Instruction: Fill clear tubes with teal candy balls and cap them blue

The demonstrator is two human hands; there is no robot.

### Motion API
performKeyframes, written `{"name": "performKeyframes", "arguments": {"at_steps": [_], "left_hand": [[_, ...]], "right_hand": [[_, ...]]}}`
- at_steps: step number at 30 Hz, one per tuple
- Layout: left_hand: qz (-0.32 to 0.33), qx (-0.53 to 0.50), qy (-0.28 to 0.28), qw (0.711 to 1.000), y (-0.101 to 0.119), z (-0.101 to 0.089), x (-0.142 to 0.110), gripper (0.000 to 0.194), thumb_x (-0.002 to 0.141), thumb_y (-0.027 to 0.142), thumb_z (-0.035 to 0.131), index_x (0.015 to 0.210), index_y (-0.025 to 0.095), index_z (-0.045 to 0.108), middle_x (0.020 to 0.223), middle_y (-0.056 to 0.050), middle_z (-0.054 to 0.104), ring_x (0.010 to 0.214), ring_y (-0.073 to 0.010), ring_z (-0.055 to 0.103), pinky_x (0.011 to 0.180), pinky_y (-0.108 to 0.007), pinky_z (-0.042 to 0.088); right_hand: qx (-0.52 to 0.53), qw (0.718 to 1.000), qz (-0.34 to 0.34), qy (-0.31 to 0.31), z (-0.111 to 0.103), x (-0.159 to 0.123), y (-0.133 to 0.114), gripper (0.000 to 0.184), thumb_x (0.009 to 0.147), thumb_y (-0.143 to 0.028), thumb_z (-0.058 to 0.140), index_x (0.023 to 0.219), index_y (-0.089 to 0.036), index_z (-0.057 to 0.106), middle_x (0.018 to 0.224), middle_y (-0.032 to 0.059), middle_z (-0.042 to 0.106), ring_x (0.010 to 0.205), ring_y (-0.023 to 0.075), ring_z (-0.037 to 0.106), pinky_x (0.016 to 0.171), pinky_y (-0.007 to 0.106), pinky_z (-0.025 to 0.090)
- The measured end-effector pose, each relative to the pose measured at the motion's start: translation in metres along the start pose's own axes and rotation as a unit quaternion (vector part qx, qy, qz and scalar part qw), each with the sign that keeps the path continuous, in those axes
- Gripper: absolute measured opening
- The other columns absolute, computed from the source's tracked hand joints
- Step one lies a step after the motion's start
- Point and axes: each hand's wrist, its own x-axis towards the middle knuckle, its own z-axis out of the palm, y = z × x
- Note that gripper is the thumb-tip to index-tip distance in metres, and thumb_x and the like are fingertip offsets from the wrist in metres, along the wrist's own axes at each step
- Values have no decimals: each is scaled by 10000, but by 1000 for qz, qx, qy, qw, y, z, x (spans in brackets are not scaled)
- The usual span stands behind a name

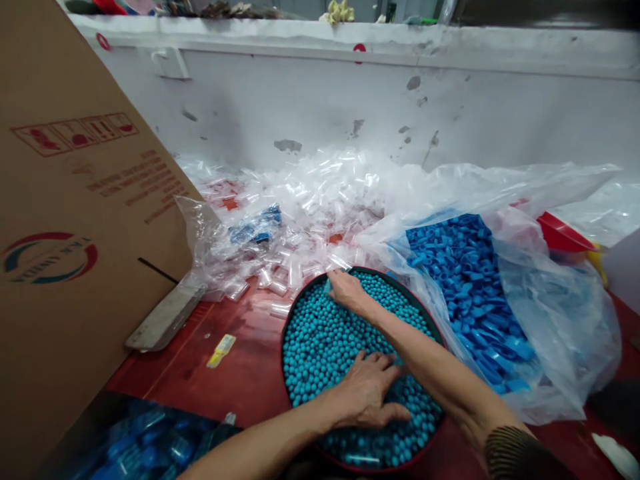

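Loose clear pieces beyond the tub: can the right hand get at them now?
Likely yes: the right hand is at the tub's far rim, and clear pieces lie uncovered just past it.

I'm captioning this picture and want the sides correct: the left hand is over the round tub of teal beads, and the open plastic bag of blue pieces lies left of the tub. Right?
Not quite: the open plastic bag of blue pieces lies right of the round tub, as the head view shows.

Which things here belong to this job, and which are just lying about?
Probably the job:
- blue balls
- round tub
- clear tubes
- perhaps blue plastic pieces

Seemingly unrelated:
- yellow-and-white tag
- flat grey piece
- cardboard box
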Motion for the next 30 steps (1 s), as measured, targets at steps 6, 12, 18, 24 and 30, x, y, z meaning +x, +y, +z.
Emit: {"name": "performKeyframes", "arguments": {"at_steps": [6,12,18,24,30], "left_hand": [[7,4,15,1000,0,-1,0,624,716,573,436,1252,278,309,1275,-81,379,1134,-303,358,929,-544,241],[6,-5,21,1000,-1,3,0,624,711,572,445,1248,284,312,1259,-78,393,1132,-305,363,928,-557,230],[9,-10,21,1000,-1,2,0,629,711,571,446,1252,283,305,1277,-79,380,1144,-303,356,943,-552,216],[7,-17,17,1000,-2,2,0,631,715,571,440,1257,280,301,1298,-96,358,1159,-309,341,940,-557,214],[5,-8,20,1000,-3,5,1,644,705,563,465,1258,278,299,1301,-93,357,1151,-306,351,938,-557,217]], "right_hand": [[137,990,-27,-2,-8,-41,61,539,740,-283,544,1223,-146,347,1131,99,528,884,166,567,786,292,434],[51,994,-41,84,-2,-62,85,472,727,-244,560,1163,-119,428,1122,134,514,1067,240,454,885,383,371],[-19,993,-48,105,2,-67,91,458,768,-224,496,1198,-126,374,1166,134,458,1106,230,406,896,373,371],[-76,992,-30,96,1,-72,101,468,770,-242,485,1196,-88,368,1073,153,491,1029,245,457,844,363,407],[-112,986,1,122,7,-72,103,490,769,-188,461,1227,-60,341,1140,184,456,1076,264,421,858,377,400]]}}
